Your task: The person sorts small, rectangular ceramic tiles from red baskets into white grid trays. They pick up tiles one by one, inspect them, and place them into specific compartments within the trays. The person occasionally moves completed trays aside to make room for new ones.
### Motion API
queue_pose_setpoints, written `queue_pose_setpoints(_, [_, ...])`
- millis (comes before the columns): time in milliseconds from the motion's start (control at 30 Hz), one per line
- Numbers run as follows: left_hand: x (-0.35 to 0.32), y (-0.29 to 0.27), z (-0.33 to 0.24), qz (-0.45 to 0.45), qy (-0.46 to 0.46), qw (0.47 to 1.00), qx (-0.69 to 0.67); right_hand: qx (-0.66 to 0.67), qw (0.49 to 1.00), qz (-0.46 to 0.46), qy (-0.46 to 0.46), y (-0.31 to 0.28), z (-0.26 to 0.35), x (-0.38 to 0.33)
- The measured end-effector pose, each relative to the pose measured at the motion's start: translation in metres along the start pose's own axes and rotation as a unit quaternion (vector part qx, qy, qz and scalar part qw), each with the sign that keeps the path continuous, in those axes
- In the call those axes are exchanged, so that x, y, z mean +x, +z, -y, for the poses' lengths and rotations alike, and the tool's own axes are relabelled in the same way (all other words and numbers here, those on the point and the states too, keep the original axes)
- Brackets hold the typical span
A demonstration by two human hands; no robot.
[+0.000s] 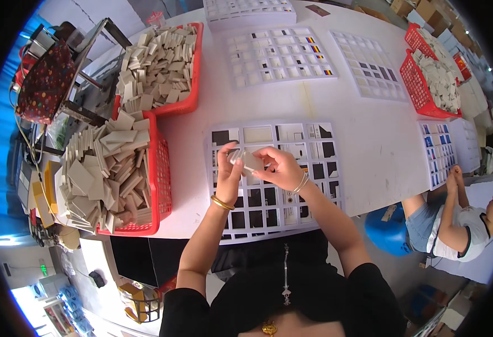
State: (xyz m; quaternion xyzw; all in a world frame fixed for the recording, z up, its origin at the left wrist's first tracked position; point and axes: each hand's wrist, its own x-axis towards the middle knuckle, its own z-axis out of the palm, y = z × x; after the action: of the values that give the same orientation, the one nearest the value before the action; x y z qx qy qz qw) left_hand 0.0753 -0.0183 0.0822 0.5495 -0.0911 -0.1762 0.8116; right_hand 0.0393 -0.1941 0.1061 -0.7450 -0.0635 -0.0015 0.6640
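While raised over the grid tray [218, 168], left hand [228, 168] and right hand [277, 168] pinch one tile [250, 161].

**Occluded and Unresolved Areas**

The left hand [228, 168] and right hand [280, 167] cover part of the small pale piece [250, 160]; its full outline cannot be told. Both hands and forearms hide several cells of the white grid tray [328, 185]. The tray's near edge passes under the dark clothing. The top grid tray [246, 11] is cut off by the frame. Cell contents on the far trays are too small to resolve.
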Motion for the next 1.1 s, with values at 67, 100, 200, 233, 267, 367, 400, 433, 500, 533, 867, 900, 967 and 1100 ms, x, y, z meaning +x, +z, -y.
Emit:
queue_pose_setpoints(67, [-0.002, 0.002, 0.006, -0.016, 0.017, 0.998, 0.060, -0.035, 0.999, 0.000, 0.010, 0.001, -0.002, -0.003])
queue_pose_setpoints(100, [-0.003, 0.003, 0.008, -0.019, 0.027, 0.997, 0.071, -0.045, 0.999, -0.007, 0.009, 0.001, -0.003, -0.004])
queue_pose_setpoints(200, [-0.009, 0.013, 0.006, -0.070, 0.012, 0.993, 0.092, -0.025, 0.999, -0.046, -0.002, 0.006, -0.007, -0.007])
queue_pose_setpoints(233, [-0.011, 0.019, -0.003, -0.081, -0.010, 0.992, 0.100, -0.028, 0.998, -0.049, 0.000, 0.008, -0.005, -0.007])
queue_pose_setpoints(267, [-0.011, 0.021, -0.007, -0.091, -0.033, 0.989, 0.109, -0.031, 0.998, -0.049, 0.005, 0.008, -0.003, -0.007])
queue_pose_setpoints(367, [-0.006, 0.007, 0.004, -0.099, -0.031, 0.987, 0.122, -0.034, 0.998, -0.047, 0.006, 0.011, 0.006, -0.006])
queue_pose_setpoints(400, [-0.004, 0.005, 0.006, -0.100, -0.023, 0.987, 0.123, -0.032, 0.998, -0.049, 0.003, 0.012, 0.008, -0.005])
queue_pose_setpoints(433, [-0.003, 0.004, 0.009, -0.109, -0.021, 0.992, 0.063, -0.031, 0.998, -0.051, 0.000, 0.013, 0.009, -0.004])
queue_pose_setpoints(500, [-0.005, 0.003, 0.011, -0.147, -0.077, 0.986, -0.034, -0.024, 0.998, -0.057, 0.004, 0.018, 0.007, -0.002])
queue_pose_setpoints(533, [-0.006, 0.003, 0.010, -0.164, -0.104, 0.977, -0.083, -0.020, 0.998, -0.061, 0.006, 0.021, 0.005, -0.001])
queue_pose_setpoints(867, [-0.002, -0.023, 0.017, -0.222, -0.035, 0.972, 0.073, 0.090, 0.993, -0.006, 0.070, 0.026, 0.005, -0.007])
queue_pose_setpoints(900, [-0.002, -0.027, 0.011, -0.198, -0.045, 0.970, 0.131, 0.091, 0.992, -0.015, 0.086, 0.018, 0.003, -0.007])
queue_pose_setpoints(967, [0.000, -0.040, 0.009, -0.143, -0.048, 0.949, 0.275, 0.080, 0.991, -0.034, 0.107, 0.001, -0.001, -0.010])
queue_pose_setpoints(1100, [0.006, -0.040, 0.010, -0.060, -0.035, 0.929, 0.363, 0.047, 0.990, -0.050, 0.123, -0.018, -0.016, -0.015])
